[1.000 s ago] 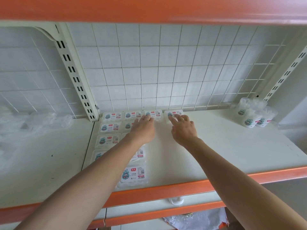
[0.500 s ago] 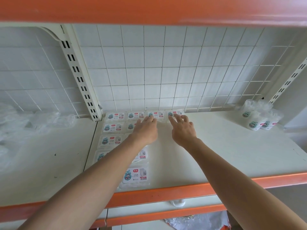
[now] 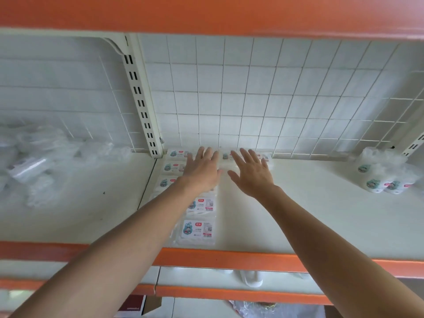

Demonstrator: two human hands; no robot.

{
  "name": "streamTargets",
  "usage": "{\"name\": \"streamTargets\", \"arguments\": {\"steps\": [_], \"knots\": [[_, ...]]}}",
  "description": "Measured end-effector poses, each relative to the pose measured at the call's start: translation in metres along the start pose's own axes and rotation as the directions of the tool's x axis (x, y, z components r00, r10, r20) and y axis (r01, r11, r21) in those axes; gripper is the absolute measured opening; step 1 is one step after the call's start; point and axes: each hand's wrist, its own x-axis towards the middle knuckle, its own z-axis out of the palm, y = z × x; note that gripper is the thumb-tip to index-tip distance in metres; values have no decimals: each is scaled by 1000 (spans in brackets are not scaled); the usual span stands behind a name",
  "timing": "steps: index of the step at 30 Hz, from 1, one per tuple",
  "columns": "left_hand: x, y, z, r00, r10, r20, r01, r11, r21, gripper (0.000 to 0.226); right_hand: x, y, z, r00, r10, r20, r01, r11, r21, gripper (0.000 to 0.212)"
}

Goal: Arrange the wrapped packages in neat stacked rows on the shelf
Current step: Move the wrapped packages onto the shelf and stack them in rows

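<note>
The shelf (image 3: 321, 214) holds wrapped packages (image 3: 199, 229) in flat rows at its left side, partly hidden beneath the left hand (image 3: 202, 172) and right hand (image 3: 252, 173), fingers straight and spread; contact indeterminate.

L hand (image 3: 202, 172) & R hand (image 3: 251, 173) flat, fingers spread, over wrapped packages (image 3: 199, 229) on shelf (image 3: 321, 216)

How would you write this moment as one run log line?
left hand: open, over back row | right hand: open, fingers spread | wrapped packages: flat rows on shelf | rolls: far right, apart
</note>
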Motion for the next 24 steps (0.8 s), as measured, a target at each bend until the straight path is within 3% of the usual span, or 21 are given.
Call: {"name": "streamTargets", "arguments": {"steps": [4,12,24], "knots": [[-31,-42,-8,989,-145,-25,146,989,3,68,9,-47,-4,990,-139,-4,139,989,46,66],[-91,-153,-6,964,-252,-86,253,967,6,66,19,-169,8,952,-304,-21,305,952,39,66],[-138,-288,0,979,-198,-43,198,980,9,61,58,-309,42,973,-222,53,219,974,57,68]]}}
